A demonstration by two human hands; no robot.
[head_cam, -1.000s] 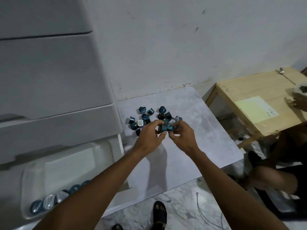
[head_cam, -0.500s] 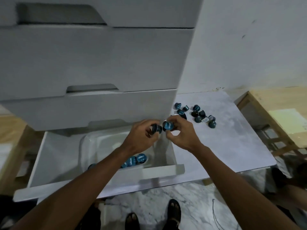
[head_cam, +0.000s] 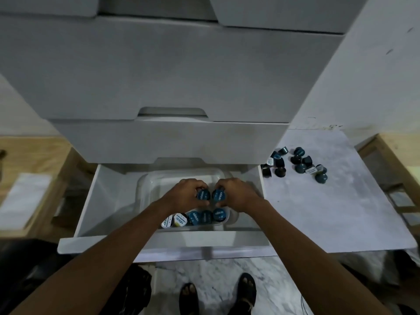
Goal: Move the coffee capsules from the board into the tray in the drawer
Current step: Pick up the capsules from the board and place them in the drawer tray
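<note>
L hand (head_cam: 187, 196) clamped on one capsule (head_cam: 203, 195), R hand (head_cam: 236, 196) on another (head_cam: 219, 195), both over tray (head_cam: 145, 189) in drawer (head_cam: 91, 201). Row (head_cam: 200, 217) at tray's near end; approx. a dozen left on board (head_cam: 341, 201). Risk: dropped from height, capsules bounce out or knock row. Vs 0.5 s ago: hands were at drawer's edge, now above tray.

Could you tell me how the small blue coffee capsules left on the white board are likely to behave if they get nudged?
The small blue coffee capsules look like round, tapered cups, so one on its side would probably roll in a curve. Several already lie tipped, suggesting they topple easily. The white board looks smooth, so they may slide too.
</note>
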